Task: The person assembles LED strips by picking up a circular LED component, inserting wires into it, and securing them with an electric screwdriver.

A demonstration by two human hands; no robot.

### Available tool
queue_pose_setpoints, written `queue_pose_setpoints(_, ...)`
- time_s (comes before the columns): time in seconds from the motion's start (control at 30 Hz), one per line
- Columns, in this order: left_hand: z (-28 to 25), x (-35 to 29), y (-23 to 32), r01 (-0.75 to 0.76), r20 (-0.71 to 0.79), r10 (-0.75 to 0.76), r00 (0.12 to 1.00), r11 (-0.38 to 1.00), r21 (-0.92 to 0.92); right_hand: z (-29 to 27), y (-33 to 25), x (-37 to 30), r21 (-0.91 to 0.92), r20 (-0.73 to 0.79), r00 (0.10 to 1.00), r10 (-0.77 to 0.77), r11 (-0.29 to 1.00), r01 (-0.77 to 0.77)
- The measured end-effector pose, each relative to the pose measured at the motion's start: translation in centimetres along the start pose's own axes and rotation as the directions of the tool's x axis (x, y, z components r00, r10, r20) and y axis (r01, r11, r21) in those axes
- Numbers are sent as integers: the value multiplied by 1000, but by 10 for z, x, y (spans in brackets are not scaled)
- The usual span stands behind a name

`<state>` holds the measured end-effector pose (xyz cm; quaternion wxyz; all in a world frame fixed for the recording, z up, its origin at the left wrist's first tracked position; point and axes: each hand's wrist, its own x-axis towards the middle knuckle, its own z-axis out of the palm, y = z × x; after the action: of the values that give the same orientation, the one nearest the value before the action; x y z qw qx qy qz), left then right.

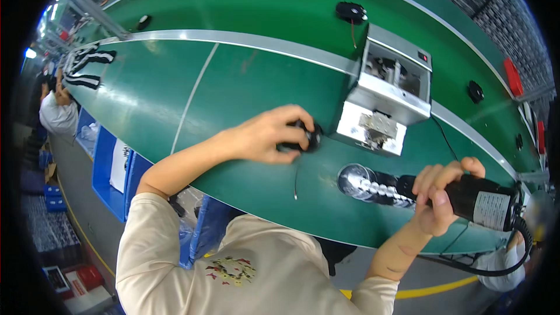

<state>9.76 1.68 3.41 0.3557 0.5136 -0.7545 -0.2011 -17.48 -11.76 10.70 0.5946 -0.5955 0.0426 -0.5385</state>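
My left hand (271,134) curls over a small round black part (312,137) on the green workbench, and a thin wire (296,189) trails toward me below it. At the right, my right hand (438,191) is wrapped around a black electric screwdriver (479,199) with a white label and a coiled cable (526,240) at its rear. The tool lies roughly level, its front toward the left. Just beyond that front is a shiny, round-ended strip with several silver discs (376,186); whether they touch I cannot tell.
A metal screw feeder (385,87) with a red switch stands beyond my hands. On the green conveyor belt behind lie black round parts (351,11). Black-and-white strips (87,70) lie at the far left. Blue bins (111,169) sit below the near edge. Another person (58,111) is at the left.
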Motion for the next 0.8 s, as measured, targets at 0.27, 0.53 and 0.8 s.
queue_pose_setpoints(0.27,72,31,33,-225,-25,224,974,959,-171,-4,0,-3,-65,75,997,-5,998,9)
queue_pose_setpoints(0.53,83,39,35,-268,-24,267,963,960,-79,-3,-1,-4,-64,102,995,1,998,5)
queue_pose_setpoints(0.8,75,43,40,-211,67,213,975,977,-34,-5,-13,8,13,122,992,-22,1000,21)
